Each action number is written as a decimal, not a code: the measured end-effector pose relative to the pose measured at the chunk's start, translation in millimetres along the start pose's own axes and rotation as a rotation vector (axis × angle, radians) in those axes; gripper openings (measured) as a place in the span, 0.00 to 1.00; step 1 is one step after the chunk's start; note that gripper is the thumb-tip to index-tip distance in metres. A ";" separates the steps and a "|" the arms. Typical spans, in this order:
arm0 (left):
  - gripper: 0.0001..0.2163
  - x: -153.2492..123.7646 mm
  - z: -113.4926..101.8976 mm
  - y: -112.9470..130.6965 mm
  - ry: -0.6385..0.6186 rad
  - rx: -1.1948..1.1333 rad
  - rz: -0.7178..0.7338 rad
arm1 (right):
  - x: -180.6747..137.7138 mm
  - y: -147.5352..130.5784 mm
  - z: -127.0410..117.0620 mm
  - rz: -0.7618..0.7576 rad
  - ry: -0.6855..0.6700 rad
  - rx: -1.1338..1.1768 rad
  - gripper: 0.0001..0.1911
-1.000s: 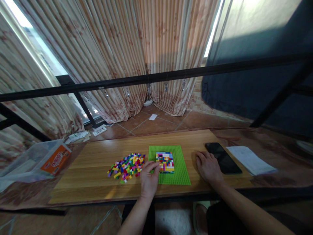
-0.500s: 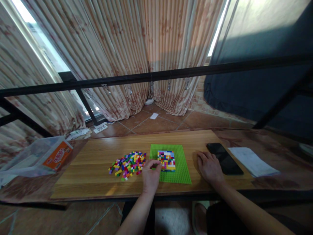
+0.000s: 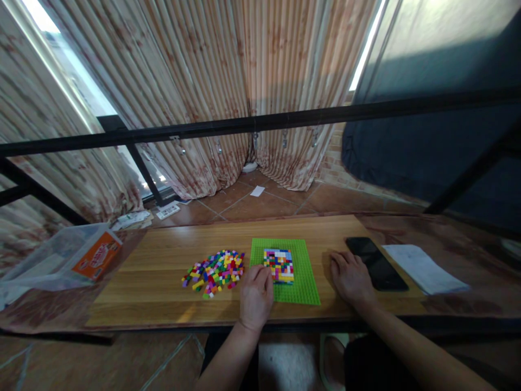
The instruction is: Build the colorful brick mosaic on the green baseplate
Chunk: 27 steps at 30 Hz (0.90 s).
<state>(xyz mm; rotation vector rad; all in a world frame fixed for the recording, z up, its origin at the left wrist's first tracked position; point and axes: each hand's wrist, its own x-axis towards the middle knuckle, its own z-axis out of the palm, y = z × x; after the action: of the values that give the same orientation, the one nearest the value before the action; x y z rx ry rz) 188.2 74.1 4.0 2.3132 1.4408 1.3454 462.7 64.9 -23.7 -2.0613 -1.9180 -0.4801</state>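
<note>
My left hand (image 3: 255, 293) lies on the left part of a green baseplate (image 3: 301, 282). Its fingers are held together, with the tips at the left edge of a patch of small multicoloured bricks (image 3: 279, 264) built on the plate. Whatever is under the fingertips is hidden. A loose heap of small coloured bricks (image 3: 214, 267) lies on the wooden table (image 3: 163, 271) just left of this hand. My right hand (image 3: 350, 277) rests palm down on the table to the right of the plate, fingers stretched out and holding nothing, beside a black phone (image 3: 376, 263).
White paper sheets (image 3: 423, 269) lie right of the phone. At the far left a clear plastic bag holds an orange box (image 3: 95, 254). A black metal bar (image 3: 260, 124) crosses the view above the table. Behind are curtains and a tiled floor.
My left hand went from pinching at the patch's left edge to lying lower on the plate with its fingers together. The right hand has stayed put. The view shifted slightly.
</note>
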 end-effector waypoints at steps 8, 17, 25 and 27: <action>0.10 4.0 -9.4 -1.3 -0.198 0.120 0.104 | -1.0 1.3 1.4 0.005 -0.012 -0.005 0.13; 0.15 -11.6 -38.6 -18.2 -0.134 -0.022 -0.088 | -2.9 2.5 2.0 -0.042 -0.008 -0.044 0.14; 0.11 -49.0 -118.1 -71.7 0.000 0.117 -0.463 | -6.2 15.9 20.9 -0.126 0.037 -0.093 0.14; 0.12 -52.9 -128.3 -79.2 -0.047 0.178 -0.546 | -6.8 18.4 23.6 -0.148 0.041 -0.087 0.14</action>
<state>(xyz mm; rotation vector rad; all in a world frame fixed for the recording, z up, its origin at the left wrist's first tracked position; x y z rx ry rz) 33.8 33.2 9.2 1.8080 2.0438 1.0294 481.8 67.4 -47.6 -1.9532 -2.0687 -0.6456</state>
